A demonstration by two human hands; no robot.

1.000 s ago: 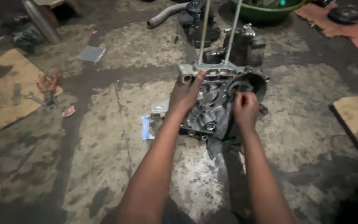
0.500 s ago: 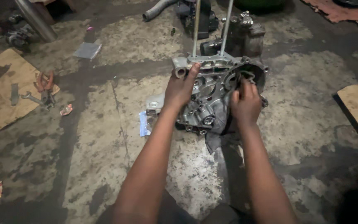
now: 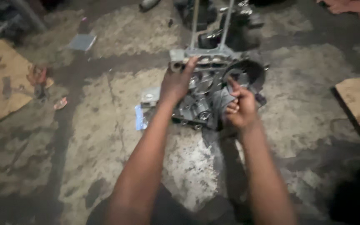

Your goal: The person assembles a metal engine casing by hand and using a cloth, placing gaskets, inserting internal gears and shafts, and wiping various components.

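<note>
An engine crankcase point(image 3: 213, 89) of grey metal lies on the stained concrete floor point(image 3: 105, 137), two long studs point(image 3: 196, 23) rising from its far end. The left hand point(image 3: 176, 83) lies flat on the casing's left side, fingers pressed together and reaching up to the top edge. The right hand point(image 3: 239, 109) hovers over the round opening on the right (fingers curled in, forefinger raised); whether it pinches anything cannot be told. A cardboard sheet point(image 3: 1, 83) lies well apart at left.
</note>
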